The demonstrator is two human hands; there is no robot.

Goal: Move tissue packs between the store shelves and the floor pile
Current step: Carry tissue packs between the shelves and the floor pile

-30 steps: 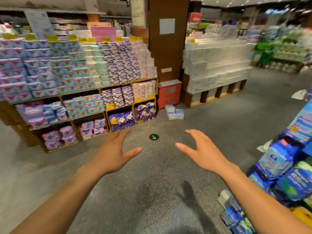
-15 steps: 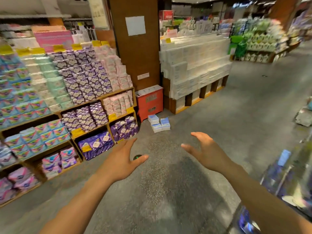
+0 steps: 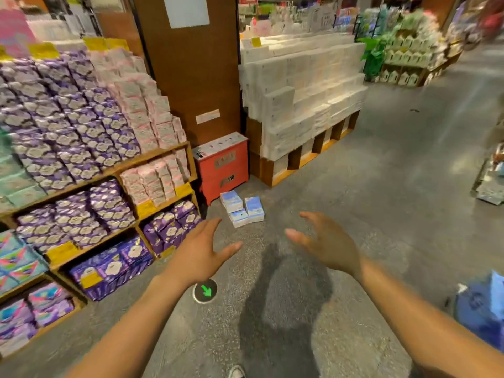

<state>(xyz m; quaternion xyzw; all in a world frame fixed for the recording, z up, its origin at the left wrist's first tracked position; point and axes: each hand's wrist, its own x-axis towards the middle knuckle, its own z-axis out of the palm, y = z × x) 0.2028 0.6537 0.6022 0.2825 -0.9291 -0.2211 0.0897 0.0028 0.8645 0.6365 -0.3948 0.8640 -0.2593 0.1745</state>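
Two empty hands held out over the store floor.
Three blue-and-white tissue packs (image 3: 241, 208) lie on the floor just in front of the red cabinet (image 3: 223, 170), touching one another. The left hand (image 3: 199, 255) and right hand (image 3: 327, 246) hover short of the cabinet, fingers (image 3: 311, 217) spread, loosely bent, holding nothing. Stocked wooden shelves (image 3: 152, 159) stand left of it.

At about twelve o'clock, the squat red metal cabinet (image 3: 222, 170) against the brown wooden pillar (image 3: 191, 77) is showing the number 119 low on its front. The plate above that number is too blurred to read. At six o'clock, a round black floor sticker (image 3: 205, 291) is displaying a green arrow pointing toward five o'clock. The yellow shelf tags (image 3: 146, 208) at nine o'clock are staying illegible.
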